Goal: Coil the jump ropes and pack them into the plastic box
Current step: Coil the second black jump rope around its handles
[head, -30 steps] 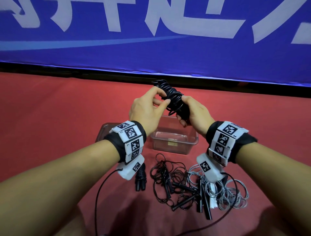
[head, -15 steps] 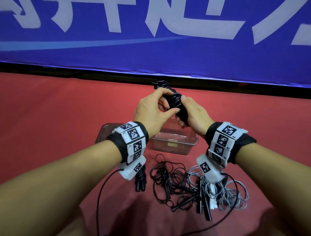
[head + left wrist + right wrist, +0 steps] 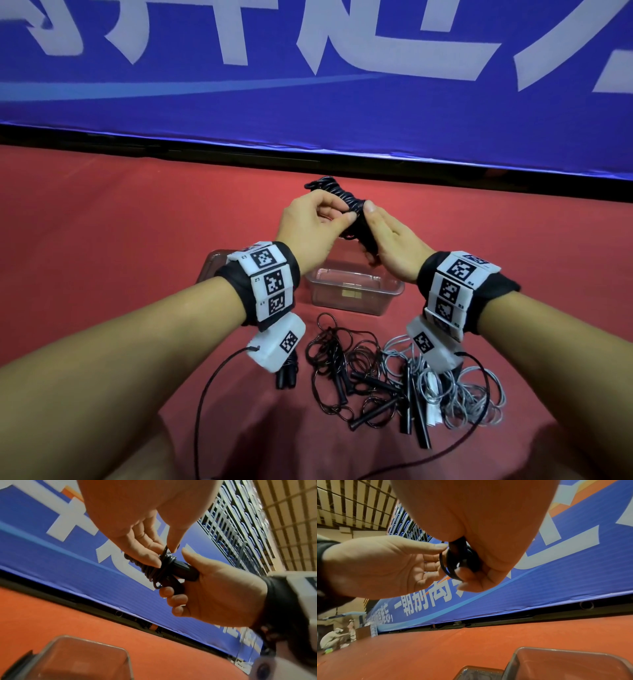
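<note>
Hands at frame centre, right hand [image 3: 394, 246] gripped coiled black jump rope [image 3: 346, 202], left hand [image 3: 308, 226] pinched its cord, above plastic box [image 3: 356, 291].

Two hands are in view — the left hand [image 3: 310, 229] and the right hand [image 3: 394, 248] — and between them they hold one coiled black jump rope [image 3: 346, 205]. One clear plastic box [image 3: 354, 291] stands on the red floor, with one lid [image 3: 213, 262] lying beside it. In front of the box lie loose ropes: one tangled black rope [image 3: 342, 363] and one tangled grey rope [image 3: 469, 394], though how many ropes each tangle really holds cannot be told. One more black bundle [image 3: 287, 375] lies partly hidden under the left wrist. Each wrist wears one band of square markers — two bands in all.
</note>
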Available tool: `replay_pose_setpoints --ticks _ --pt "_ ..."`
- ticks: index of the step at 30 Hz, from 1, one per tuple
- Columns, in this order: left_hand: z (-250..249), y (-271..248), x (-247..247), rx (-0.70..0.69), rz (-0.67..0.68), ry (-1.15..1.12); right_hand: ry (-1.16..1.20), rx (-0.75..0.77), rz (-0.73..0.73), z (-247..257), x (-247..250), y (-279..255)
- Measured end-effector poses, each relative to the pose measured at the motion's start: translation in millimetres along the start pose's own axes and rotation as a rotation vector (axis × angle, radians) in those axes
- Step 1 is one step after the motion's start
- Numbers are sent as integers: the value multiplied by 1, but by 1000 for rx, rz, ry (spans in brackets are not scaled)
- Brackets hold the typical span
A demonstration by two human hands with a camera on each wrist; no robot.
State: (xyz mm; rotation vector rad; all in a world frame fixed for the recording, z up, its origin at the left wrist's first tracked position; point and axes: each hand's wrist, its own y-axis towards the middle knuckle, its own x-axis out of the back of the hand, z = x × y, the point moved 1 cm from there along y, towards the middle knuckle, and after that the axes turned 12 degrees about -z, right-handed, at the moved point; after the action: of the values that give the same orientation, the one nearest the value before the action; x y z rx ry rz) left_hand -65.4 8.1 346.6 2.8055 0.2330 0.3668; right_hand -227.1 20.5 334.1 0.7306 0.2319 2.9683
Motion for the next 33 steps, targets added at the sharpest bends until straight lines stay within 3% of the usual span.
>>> replay_pose_setpoints --ticks 3,7,10,16,21,26,33 --pt "-2 0 -1 50 0 -45 -25 41 2 -2 0 3" --pt "-2 0 0 -48 43 -28 -77 18 17 -6 0 8" --pt "-3 0 0 -44 89 -13 -81 -10 26 -5 1 4" --pt "-2 3 0 75 10 -61 -64 -35 -66 -7 8 7" --pt "-2 5 0 6 -103 -9 -55 -62 -88 -14 9 11" --pt "-6 2 -6 44 -55 -31 -62 -68 -112 -11 10 10" --pt "-6 4 -7 79 -187 -51 -198 56 -3 5 -3 -2"
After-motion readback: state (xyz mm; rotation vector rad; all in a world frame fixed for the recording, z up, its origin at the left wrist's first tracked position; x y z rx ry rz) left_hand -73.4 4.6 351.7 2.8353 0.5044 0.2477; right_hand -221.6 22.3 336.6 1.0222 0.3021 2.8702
